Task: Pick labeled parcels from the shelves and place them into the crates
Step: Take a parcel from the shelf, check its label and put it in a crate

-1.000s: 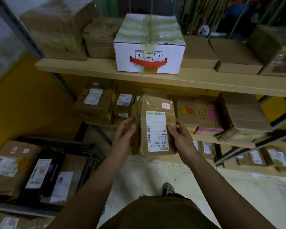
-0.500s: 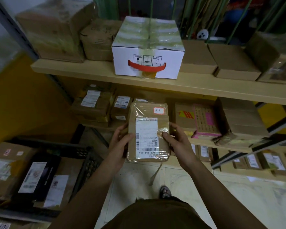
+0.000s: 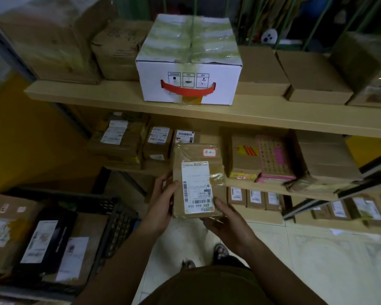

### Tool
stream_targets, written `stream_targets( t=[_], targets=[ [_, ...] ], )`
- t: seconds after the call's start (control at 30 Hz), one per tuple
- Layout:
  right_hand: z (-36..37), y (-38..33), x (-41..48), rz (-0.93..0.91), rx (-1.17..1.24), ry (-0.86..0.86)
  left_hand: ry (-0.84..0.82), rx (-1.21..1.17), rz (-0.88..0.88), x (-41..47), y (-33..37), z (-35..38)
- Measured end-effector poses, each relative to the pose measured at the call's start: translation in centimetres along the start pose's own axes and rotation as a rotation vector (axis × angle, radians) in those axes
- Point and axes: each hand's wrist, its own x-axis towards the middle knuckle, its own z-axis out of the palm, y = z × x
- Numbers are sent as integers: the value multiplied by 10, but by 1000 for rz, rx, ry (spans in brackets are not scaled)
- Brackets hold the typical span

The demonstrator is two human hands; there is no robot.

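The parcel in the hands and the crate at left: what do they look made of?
Parcel: brown cardboard wrapped in glossy clear tape, judging by wrinkled glare; its label looks like white paper. Crate: likely black plastic, given its moulded lattice wall.

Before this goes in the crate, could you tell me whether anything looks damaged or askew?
The held parcel looks intact, though its clear tape is wrinkled. On the middle shelf, a brown box has a torn, crumpled flap overhanging the shelf edge.
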Motion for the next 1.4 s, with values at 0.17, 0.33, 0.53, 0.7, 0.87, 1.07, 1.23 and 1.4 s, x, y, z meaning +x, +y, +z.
stream_targets(
  t=[0.17,0.33,0.53,0.7,0.87,1.07,1.23,1.4],
  targets=[
    [16,4,9,-54,278,44,1,37,-52,20,-5,24],
    [21,-14,43,-62,444,151,-9,160,-80,60,-6,44],
    [19,-49,100,-90,471,348,-153,641,-7,127,9,57],
    [17,-55,130,-102,396,515,-274,1494,110,176,-1,34],
    [17,-47,149,-88,359,516,-301,1651,43,175,-7,30],
    [-3,-39,154,-7,364,455,-329,1695,102,170,-5,22],
    [-14,-50,174,15,232,553,-369,1707,91,169,-3,20],
    [-17,-60,198,136,54,617,-384,1762,43,171,-3,23]
  ],
)
